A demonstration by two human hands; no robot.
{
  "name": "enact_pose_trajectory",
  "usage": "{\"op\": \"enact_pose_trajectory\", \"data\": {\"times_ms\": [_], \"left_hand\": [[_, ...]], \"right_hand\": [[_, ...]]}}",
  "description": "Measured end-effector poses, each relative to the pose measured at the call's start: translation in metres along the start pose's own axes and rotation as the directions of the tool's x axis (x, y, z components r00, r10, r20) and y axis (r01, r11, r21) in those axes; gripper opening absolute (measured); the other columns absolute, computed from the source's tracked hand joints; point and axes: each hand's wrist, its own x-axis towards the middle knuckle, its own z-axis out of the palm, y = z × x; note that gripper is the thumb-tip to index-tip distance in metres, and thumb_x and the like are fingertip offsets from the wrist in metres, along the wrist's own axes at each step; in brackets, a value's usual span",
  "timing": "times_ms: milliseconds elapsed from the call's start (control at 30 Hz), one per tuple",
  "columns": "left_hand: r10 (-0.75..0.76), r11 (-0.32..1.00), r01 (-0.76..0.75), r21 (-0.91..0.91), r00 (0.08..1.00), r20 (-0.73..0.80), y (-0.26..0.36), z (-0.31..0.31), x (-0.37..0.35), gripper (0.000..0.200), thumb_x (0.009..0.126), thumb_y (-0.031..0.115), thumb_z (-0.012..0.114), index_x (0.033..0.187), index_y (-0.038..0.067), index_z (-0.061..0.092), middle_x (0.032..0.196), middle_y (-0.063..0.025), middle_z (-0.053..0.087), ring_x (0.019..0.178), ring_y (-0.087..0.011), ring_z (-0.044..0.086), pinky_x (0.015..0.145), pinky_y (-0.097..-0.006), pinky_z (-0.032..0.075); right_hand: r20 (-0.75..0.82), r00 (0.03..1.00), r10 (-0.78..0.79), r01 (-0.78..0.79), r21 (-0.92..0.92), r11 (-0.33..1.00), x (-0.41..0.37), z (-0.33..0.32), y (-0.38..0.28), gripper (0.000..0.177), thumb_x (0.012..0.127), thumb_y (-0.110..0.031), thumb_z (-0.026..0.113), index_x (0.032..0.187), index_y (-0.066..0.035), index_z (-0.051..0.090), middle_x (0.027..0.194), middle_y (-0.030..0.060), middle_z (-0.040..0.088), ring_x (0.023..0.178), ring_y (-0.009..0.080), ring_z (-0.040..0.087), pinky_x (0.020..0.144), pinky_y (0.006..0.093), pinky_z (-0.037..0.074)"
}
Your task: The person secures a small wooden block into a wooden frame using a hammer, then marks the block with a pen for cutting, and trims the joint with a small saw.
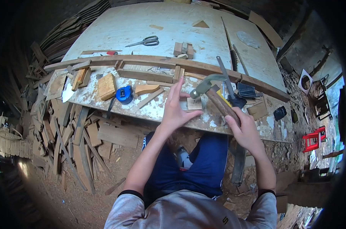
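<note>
My right hand [242, 128] is wrapped round the wooden handle of a claw hammer [218, 102], its metal head raised toward the middle of the bench. Beneath the hammer head lies a small flat wooden block [194, 104] near the bench's front edge. My left hand [175, 111] is beside that block, fingers stretched out and thumb spread apart from them. The block sits near the gap between thumb and forefinger; firm contact cannot be made out. Just beyond my left fingertips is a wooden frame [146, 75] with a small strip standing at its end.
On the worn bench [123, 32] are a blue tape measure [124, 94], scissors [145, 41], a wood block [107, 87] and a black case [280, 113]. A long wooden rail [203, 68] crosses it. Scrap wood [77, 141] is piled at the left; a red stool [314, 139] stands right.
</note>
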Motion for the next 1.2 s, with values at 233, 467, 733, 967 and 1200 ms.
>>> {"op": "enact_pose_trajectory", "data": {"times_ms": [233, 467, 733, 967, 1200], "left_hand": [[0.085, 0.985, -0.071, 0.158, 0.993, -0.082, 0.003, 0.005, -0.001, 0.03, 0.081, 0.015, 0.094, 0.105, 0.002, 0.08, 0.129, -0.0159, 0.074, 0.109, -0.0337, 0.076, 0.096, -0.0406, 0.06], [0.038, 0.99, -0.026, 0.138, 0.996, -0.082, 0.001, 0.008, -0.004, 0.023, 0.082, 0.011, 0.092, 0.1, 0.002, 0.08, 0.113, -0.0144, 0.079, 0.106, -0.0298, 0.078, 0.091, -0.0394, 0.062], [0.058, 0.984, -0.043, 0.171, 0.995, -0.083, 0.005, 0.015, -0.005, 0.017, 0.084, 0.008, 0.09, 0.096, 0.001, 0.081, 0.108, -0.0135, 0.08, 0.097, -0.0275, 0.08, 0.085, -0.0375, 0.063], [-0.028, 0.978, 0.038, 0.204, 0.998, -0.052, 0.019, 0.016, 0.009, 0.023, 0.08, 0.011, 0.094, 0.095, 0.002, 0.082, 0.102, -0.0111, 0.08, 0.093, -0.0265, 0.08, 0.082, -0.0367, 0.063], [-0.068, 0.977, 0.097, 0.188, 0.986, -0.154, 0.019, 0.033, 0.011, 0.022, 0.081, 0.009, 0.093, 0.096, 0.0, 0.08, 0.097, -0.0111, 0.08, 0.084, -0.0237, 0.08, 0.077, -0.0335, 0.063]], "right_hand": [[0.045, 0.991, 0.129, -0.122, 0.719, 0.684, 0.033, 0.055, 0.025, 0.041, 0.121, -0.033, 0.046, 0.144, 0.0, 0.053, 0.114, 0.0131, 0.078, 0.053, 0.0088, 0.06, 0.049, 0.0227, 0.05], [0.059, 0.997, 0.054, -0.08, 0.771, 0.631, 0.045, 0.094, 0.051, 0.049, 0.121, -0.035, 0.041, 0.154, 0.001, 0.045, 0.125, 0.0205, 0.077, 0.052, 0.0126, 0.062, 0.049, 0.0251, 0.052], [0.058, 0.996, 0.061, -0.083, 0.818, 0.57, 0.042, 0.09, 0.044, 0.044, 0.121, -0.031, 0.046, 0.151, 0.0, 0.05, 0.124, 0.0133, 0.077, 0.058, 0.0098, 0.063, 0.055, 0.0251, 0.054], [0.066, 0.997, 0.047, -0.081, 0.832, 0.549, 0.038, 0.091, 0.044, 0.037, 0.12, -0.029, 0.051, 0.142, 0.0, 0.054, 0.111, 0.0074, 0.073, 0.06, 0.0094, 0.062, 0.057, 0.0253, 0.054], [0.048, 0.997, 0.053, -0.07, 0.812, 0.579, 0.036, 0.09, 0.04, 0.034, 0.119, -0.027, 0.052, 0.139, -0.001, 0.056, 0.11, 0.0056, 0.072, 0.058, 0.0084, 0.061, 0.054, 0.0252, 0.052]]}}
